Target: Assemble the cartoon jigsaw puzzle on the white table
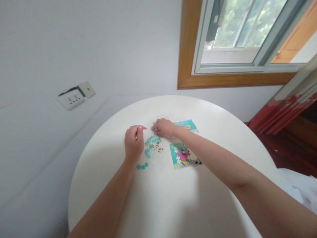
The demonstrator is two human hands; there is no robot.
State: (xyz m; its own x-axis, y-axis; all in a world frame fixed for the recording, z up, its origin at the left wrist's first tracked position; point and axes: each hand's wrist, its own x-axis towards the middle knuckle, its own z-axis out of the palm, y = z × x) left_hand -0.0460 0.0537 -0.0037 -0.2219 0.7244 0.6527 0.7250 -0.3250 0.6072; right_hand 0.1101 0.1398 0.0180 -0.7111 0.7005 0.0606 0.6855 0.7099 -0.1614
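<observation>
The right hand (164,127), fingers bent, hides any grip at the loose puzzle pieces (154,142) on a white worktop (153,205); the left hand (133,143) curls beside them, hold unclear. A forearm (213,148) obscures the gapped puzzle board's (183,155) edge.

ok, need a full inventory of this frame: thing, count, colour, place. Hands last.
Table: 1, white, centre, rounded far edge
Loose puzzle pieces: many, mostly teal, between and below the hands
Part-built puzzle: 1, teal with pink figure, partly behind the right forearm
Printed picture: 1, blue, beyond that puzzle
Socket: 1, white, wall at left
Wall plate: 1, beige, beside socket
Window: 1, grey inner frame, brown surround, upper right
Curtain: 1, pale and red, right
White material: unclear, lower right
Left hand: 1, bare, left of pieces
Right hand: 1, bare, at far end of pieces
</observation>
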